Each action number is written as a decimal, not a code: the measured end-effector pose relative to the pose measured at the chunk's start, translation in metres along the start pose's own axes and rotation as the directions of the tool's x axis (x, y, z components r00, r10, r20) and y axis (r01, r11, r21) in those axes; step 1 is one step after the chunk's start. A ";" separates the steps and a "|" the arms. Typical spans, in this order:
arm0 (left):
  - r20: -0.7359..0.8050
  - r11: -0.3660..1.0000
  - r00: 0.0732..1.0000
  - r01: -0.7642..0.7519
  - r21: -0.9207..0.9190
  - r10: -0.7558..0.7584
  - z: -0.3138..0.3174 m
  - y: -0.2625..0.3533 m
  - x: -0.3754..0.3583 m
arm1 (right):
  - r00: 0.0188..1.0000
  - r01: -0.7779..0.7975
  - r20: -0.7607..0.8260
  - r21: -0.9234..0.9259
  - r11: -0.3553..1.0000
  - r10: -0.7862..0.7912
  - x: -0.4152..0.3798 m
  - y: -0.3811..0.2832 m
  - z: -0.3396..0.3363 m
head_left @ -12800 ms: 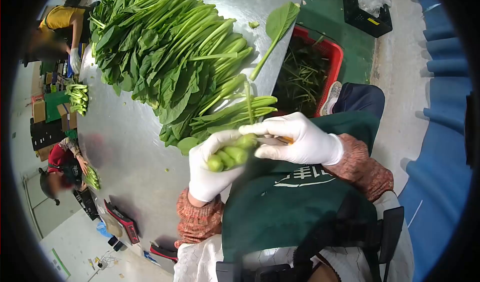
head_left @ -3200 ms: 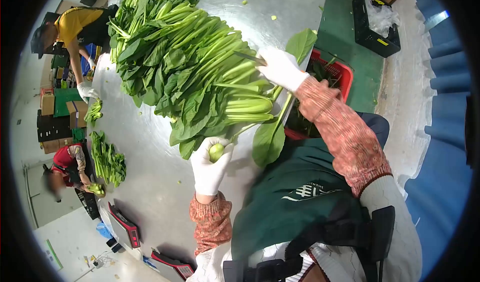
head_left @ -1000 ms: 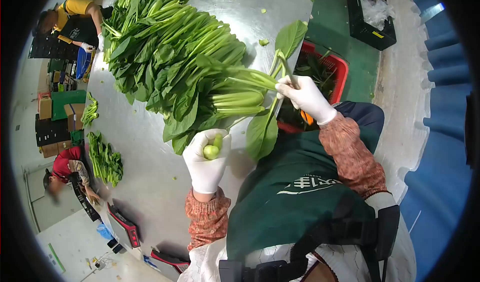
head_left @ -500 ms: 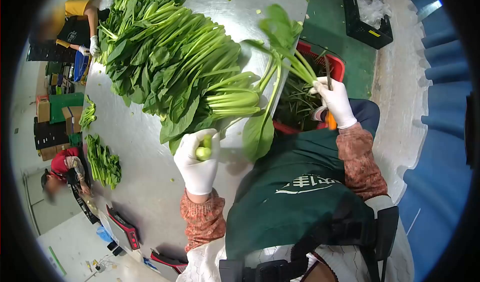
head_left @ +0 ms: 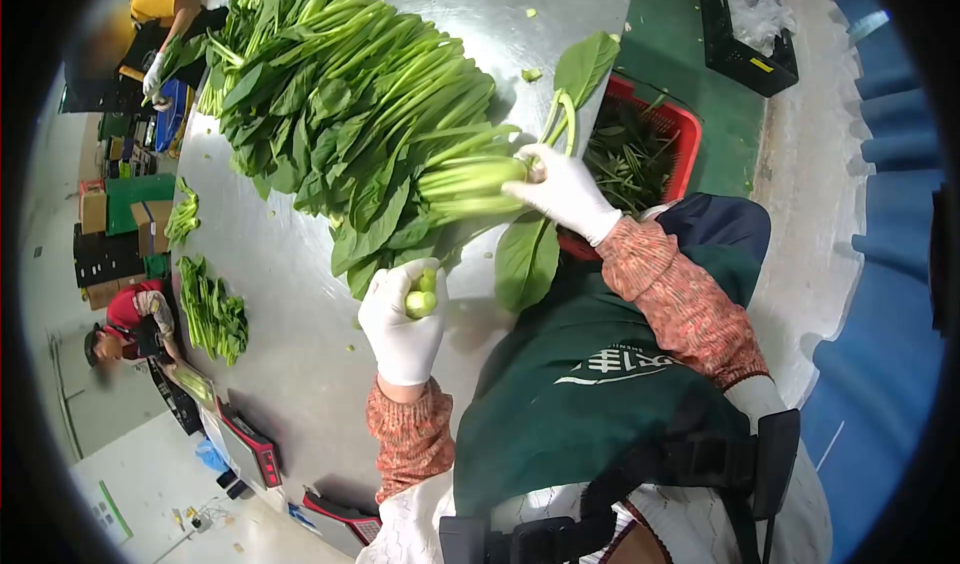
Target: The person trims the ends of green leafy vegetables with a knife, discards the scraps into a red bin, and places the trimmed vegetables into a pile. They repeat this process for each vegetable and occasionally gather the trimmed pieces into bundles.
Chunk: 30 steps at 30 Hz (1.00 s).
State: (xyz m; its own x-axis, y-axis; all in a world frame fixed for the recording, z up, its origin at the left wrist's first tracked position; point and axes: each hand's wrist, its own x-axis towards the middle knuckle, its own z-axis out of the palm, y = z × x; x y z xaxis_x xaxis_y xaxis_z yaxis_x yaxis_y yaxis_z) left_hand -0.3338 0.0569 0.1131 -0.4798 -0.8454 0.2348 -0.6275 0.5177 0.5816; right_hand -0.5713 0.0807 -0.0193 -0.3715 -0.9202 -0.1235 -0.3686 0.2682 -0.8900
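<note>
Now my left hand (head_left: 402, 316) clenches a small bunch of pale green stalks (head_left: 421, 294), while my right hand (head_left: 560, 190) grasps the thick green bundle (head_left: 470, 184) lying on the steel tabletop (head_left: 290, 294) just beyond.

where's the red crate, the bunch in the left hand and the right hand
red crate (head_left: 688, 136): head view, on its far rim.
bunch (head_left: 421, 294): head view, on the cut stem ends.
left hand (head_left: 400, 329): head view, glove back.
right hand (head_left: 560, 189): head view, glove back.
</note>
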 end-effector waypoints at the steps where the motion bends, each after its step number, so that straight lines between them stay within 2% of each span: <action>1: -0.001 1.000 1.000 0.013 -0.003 -0.013 0.001 -0.004 -0.003 | 0.996 -0.083 -0.030 0.062 0.995 0.085 0.000 0.006 0.001; 2: 0.003 1.000 1.000 0.012 -0.002 -0.012 0.003 -0.006 -0.006 | 0.984 -0.162 -0.060 0.126 0.979 0.170 0.000 0.008 -0.001; 3: 0.008 1.000 1.000 0.007 -0.002 -0.007 0.005 -0.008 -0.007 | 0.975 -0.220 0.004 0.069 0.973 0.220 -0.003 0.008 -0.001; 4: 0.013 1.000 1.000 0.000 -0.002 0.000 0.008 -0.009 -0.008 | 0.932 -0.346 0.156 0.104 0.932 0.329 -0.010 0.008 -0.004; 6: 0.021 1.000 1.000 -0.002 -0.017 0.002 0.013 -0.010 -0.009 | 0.934 -0.352 0.185 0.326 0.877 0.306 -0.024 0.006 0.005; 7: 0.023 1.000 0.999 -0.026 -0.007 0.026 0.014 -0.011 -0.007 | 0.927 -0.373 0.163 0.307 0.875 0.338 -0.025 0.005 0.006; 11: 0.015 0.998 0.998 -0.065 0.009 0.065 0.014 -0.013 -0.002 | 0.920 -0.383 0.235 0.373 0.845 0.313 -0.019 0.006 -0.001; 14: 0.013 0.997 0.996 -0.083 -0.004 0.083 0.016 -0.012 -0.002 | 0.956 -0.268 0.231 0.428 0.863 0.182 -0.022 -0.017 -0.010; 15: 0.012 0.996 0.996 -0.088 -0.009 0.088 0.016 -0.012 -0.002 | 0.982 -0.163 0.161 0.428 0.889 0.102 -0.024 -0.019 -0.007; 18: 0.017 0.993 0.993 -0.116 0.031 0.115 0.017 -0.003 0.001 | 0.977 -0.122 0.213 0.447 0.886 0.026 -0.035 -0.060 -0.028; 20: -0.002 0.960 0.970 -0.242 0.144 0.245 0.015 0.004 0.005 | 0.971 -0.071 0.232 0.495 0.866 -0.052 -0.047 -0.089 -0.042; 23: -0.044 0.920 0.931 -0.348 0.181 0.361 0.008 0.016 0.011 | 0.959 -0.024 0.258 0.484 0.875 -0.116 -0.057 -0.116 -0.066; 26: -0.070 0.906 0.923 -0.353 0.235 0.378 0.004 0.030 0.012 | 0.948 -0.015 0.285 0.478 0.878 -0.139 -0.061 -0.117 -0.074; 27: -0.025 0.916 0.939 -0.329 0.231 0.344 0.001 0.035 0.010 | 0.947 -0.022 0.291 0.486 0.874 -0.138 -0.063 -0.117 -0.074; 30: 0.016 0.895 0.916 -0.397 0.203 0.402 0.008 0.034 0.011 | 0.947 -0.011 0.286 0.491 0.871 -0.149 -0.066 -0.113 -0.071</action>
State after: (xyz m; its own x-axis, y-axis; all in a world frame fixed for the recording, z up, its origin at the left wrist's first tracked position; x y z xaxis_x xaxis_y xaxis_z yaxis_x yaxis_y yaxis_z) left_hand -0.3657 0.0667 0.1289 -0.7015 -0.5637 0.4360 -0.4958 0.8255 0.2696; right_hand -0.5653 0.1315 0.1204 -0.0534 -0.9925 -0.1099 0.1016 0.1041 -0.9894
